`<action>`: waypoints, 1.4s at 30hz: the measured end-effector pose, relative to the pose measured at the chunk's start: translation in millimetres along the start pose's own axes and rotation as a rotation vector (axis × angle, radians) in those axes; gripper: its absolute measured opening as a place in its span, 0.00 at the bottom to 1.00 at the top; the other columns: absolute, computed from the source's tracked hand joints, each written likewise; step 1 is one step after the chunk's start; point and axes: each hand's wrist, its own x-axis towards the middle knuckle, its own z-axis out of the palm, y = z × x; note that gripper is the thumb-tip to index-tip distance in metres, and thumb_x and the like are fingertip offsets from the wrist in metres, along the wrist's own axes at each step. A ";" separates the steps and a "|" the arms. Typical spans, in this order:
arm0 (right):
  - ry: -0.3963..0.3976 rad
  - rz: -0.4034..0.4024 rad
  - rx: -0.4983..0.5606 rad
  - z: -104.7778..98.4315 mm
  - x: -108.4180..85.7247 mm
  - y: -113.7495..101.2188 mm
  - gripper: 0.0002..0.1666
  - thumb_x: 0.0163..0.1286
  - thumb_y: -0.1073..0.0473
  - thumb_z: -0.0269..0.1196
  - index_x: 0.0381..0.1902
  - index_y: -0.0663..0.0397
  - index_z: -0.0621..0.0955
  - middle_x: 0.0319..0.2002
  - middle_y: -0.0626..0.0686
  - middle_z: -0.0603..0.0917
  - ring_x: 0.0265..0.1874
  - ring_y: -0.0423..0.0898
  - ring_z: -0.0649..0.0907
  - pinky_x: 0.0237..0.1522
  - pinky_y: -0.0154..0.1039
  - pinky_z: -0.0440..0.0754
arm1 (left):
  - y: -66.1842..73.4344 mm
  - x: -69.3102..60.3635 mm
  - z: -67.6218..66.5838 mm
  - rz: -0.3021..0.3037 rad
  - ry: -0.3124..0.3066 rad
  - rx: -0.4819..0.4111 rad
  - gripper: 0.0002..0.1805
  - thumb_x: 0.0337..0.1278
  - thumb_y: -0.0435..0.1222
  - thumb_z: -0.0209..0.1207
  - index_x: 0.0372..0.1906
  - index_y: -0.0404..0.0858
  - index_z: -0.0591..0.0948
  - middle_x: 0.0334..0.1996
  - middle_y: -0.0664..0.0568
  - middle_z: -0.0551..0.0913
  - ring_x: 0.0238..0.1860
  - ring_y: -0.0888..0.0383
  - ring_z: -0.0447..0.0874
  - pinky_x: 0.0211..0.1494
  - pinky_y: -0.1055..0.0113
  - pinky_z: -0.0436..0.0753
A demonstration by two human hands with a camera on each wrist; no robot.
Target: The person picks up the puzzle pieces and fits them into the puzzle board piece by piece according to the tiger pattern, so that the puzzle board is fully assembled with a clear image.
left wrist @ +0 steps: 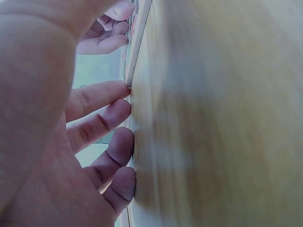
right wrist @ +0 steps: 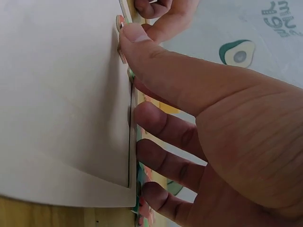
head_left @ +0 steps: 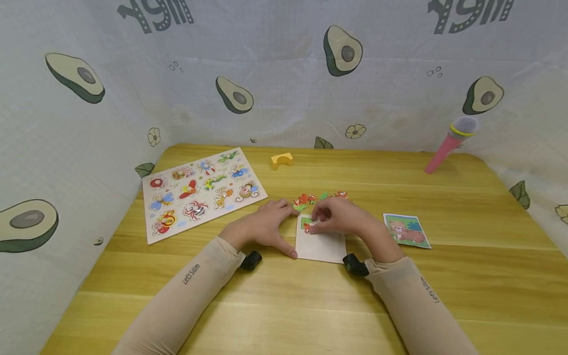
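Note:
A pale wooden puzzle board (head_left: 320, 248) lies flat on the table between the hands. Along its left edge, my left hand (head_left: 266, 225) is spread, with the thumb at the near corner and the index finger by the far corner. My right hand (head_left: 343, 215) pinches a small orange puzzle piece (head_left: 307, 229) over the board's upper left part, where some green shows. In the right wrist view, the thumb presses this piece near the recess edge, and the other fingers rest along the far rim. More orange and green puzzle pieces (head_left: 303, 199) lie just beyond the board, partly hidden.
At the left is a large insect peg puzzle (head_left: 201, 192). A yellow arch block (head_left: 281, 160) sits behind the loose pieces. To the right lies a picture card (head_left: 407, 230) of a cartoon animal, with a pink toy microphone (head_left: 447, 147) farther back. Patterned cloth hangs around the table.

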 end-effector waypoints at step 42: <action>0.267 0.176 -0.058 -26.3 -13.9 58.3 0.22 0.79 0.63 0.55 0.66 0.65 0.76 0.60 0.72 0.72 0.57 0.68 0.74 0.58 0.64 0.71 | 1.2 0.1 -0.3 -0.012 -0.012 -0.007 0.56 0.37 0.65 0.75 0.72 0.43 0.70 0.66 0.52 0.67 0.63 0.50 0.64 0.69 0.55 0.62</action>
